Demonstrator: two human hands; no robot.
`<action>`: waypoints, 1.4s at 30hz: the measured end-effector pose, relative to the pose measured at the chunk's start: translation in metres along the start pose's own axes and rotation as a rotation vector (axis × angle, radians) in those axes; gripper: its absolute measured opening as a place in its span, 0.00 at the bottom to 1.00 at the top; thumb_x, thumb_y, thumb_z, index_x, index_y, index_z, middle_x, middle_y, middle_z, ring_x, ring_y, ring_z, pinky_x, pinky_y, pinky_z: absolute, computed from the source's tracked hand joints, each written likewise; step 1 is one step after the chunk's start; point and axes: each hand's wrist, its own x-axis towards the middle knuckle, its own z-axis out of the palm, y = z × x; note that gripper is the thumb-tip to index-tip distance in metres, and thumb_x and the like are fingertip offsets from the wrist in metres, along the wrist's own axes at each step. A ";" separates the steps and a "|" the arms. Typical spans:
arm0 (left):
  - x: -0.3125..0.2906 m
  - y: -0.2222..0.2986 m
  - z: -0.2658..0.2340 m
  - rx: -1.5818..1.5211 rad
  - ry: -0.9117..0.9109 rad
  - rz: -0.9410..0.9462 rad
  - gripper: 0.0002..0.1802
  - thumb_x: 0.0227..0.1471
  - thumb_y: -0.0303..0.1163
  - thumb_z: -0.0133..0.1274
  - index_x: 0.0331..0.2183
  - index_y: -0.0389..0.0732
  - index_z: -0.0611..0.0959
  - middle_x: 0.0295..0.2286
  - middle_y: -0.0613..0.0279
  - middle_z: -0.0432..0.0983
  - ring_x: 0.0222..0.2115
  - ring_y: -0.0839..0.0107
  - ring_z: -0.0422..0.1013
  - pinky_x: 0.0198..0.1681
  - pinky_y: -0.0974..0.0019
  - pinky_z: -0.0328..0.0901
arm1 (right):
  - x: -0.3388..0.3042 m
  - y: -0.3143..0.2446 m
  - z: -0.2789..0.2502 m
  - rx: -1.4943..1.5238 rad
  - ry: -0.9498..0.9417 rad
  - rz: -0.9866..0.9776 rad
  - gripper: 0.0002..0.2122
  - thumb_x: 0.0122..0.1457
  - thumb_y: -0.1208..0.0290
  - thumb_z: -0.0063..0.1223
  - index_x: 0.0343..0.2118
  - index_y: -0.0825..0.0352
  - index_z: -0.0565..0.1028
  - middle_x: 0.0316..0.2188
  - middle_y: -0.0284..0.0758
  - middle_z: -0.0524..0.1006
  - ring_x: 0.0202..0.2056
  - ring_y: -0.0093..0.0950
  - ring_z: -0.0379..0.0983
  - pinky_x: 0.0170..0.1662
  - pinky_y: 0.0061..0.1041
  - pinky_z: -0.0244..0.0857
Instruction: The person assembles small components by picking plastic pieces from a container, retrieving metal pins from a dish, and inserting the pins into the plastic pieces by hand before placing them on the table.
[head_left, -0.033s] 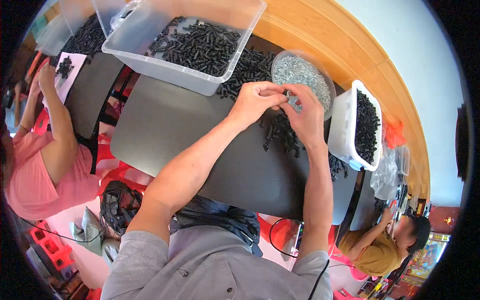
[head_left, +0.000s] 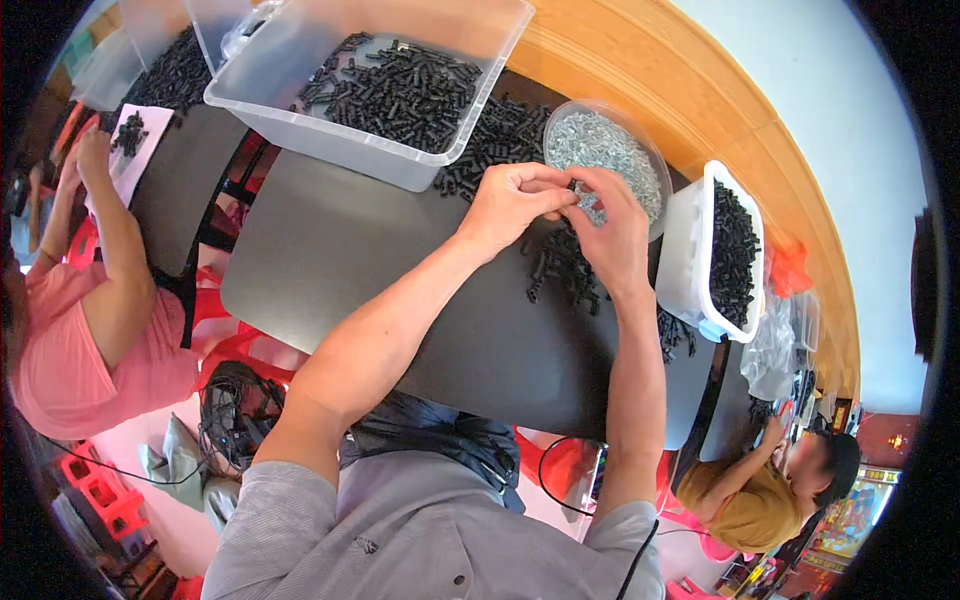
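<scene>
My left hand and my right hand meet above the dark table, fingers closed in a pinch. Between the fingertips is a small black plastic piece, mostly covered by them. Just beyond my hands stands a round clear tub full of small shiny metal pieces. Loose black plastic pieces lie below and between my wrists. More black pieces are heaped to the left of the tub.
A large clear bin with black pieces stands at the back left. Right of my hands is a white bin of black pieces. One person in pink sits at the left, another in mustard at the right. Wooden panelling runs behind.
</scene>
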 end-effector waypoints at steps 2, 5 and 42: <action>-0.001 0.001 0.002 -0.065 0.003 -0.010 0.13 0.55 0.27 0.61 0.42 0.31 0.83 0.34 0.56 0.83 0.32 0.73 0.78 0.35 0.70 0.73 | -0.001 0.000 0.001 -0.021 0.060 -0.026 0.17 0.51 0.81 0.62 0.46 0.64 0.78 0.43 0.39 0.79 0.46 0.38 0.76 0.50 0.34 0.70; -0.001 0.001 0.000 -0.096 -0.014 -0.018 0.13 0.56 0.29 0.60 0.43 0.32 0.83 0.36 0.55 0.82 0.33 0.73 0.78 0.37 0.70 0.74 | -0.002 0.004 0.002 -0.035 0.099 -0.068 0.17 0.51 0.81 0.61 0.45 0.65 0.78 0.43 0.39 0.79 0.47 0.38 0.76 0.51 0.33 0.69; -0.005 -0.008 0.003 -0.289 -0.052 -0.190 0.10 0.58 0.29 0.56 0.36 0.31 0.84 0.33 0.54 0.83 0.32 0.70 0.79 0.39 0.69 0.75 | -0.007 0.020 0.013 -0.322 0.172 -0.266 0.17 0.46 0.76 0.63 0.42 0.64 0.77 0.39 0.37 0.80 0.35 0.36 0.77 0.40 0.34 0.69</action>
